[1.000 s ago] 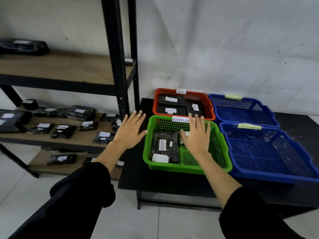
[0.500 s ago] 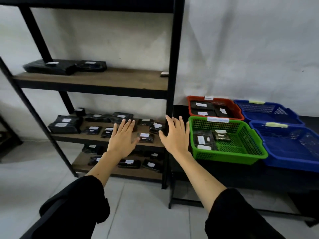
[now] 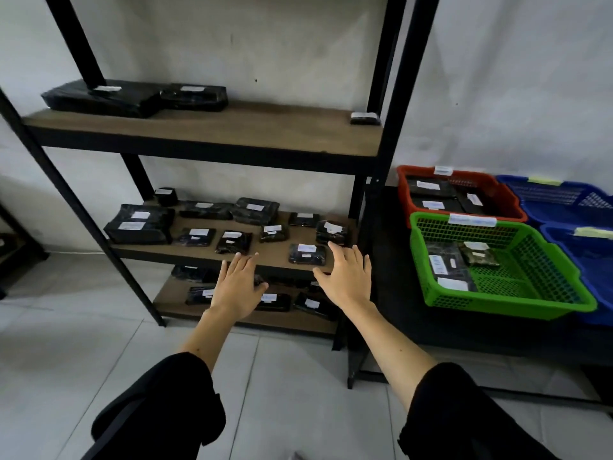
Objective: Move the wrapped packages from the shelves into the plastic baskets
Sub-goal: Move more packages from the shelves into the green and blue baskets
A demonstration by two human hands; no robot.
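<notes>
- Change since the earlier frames: both hands have been carried leftward, away from over the green plastic lattice basket (image 3: 497,263) and across to the black metal shelving unit with brown wooden boards (image 3: 212,134); the view has swung with them.
- Left hand (image 3: 237,287): fingers extended and relaxed, nothing held; set before the front edge of the middle shelf.
- Right hand (image 3: 348,280): fingers spread and straight, nothing grasped; fingertips just beside a small flat black wrapped package with a white label (image 3: 306,254).
- Wrapped packages: many are still laid on the middle shelf, more on the lowest and top boards; several are already lodged in the green basket and in the red plastic basket (image 3: 491,190) behind it.
- Blue plastic baskets (image 3: 550,194): placed at far right; contents cannot be told.
- Step in hand, as judged: the reach for a fresh pick-up.
- Next move, as judged: the nearest labelled package is to be closed upon and lifted clear of its neighbours.
</notes>
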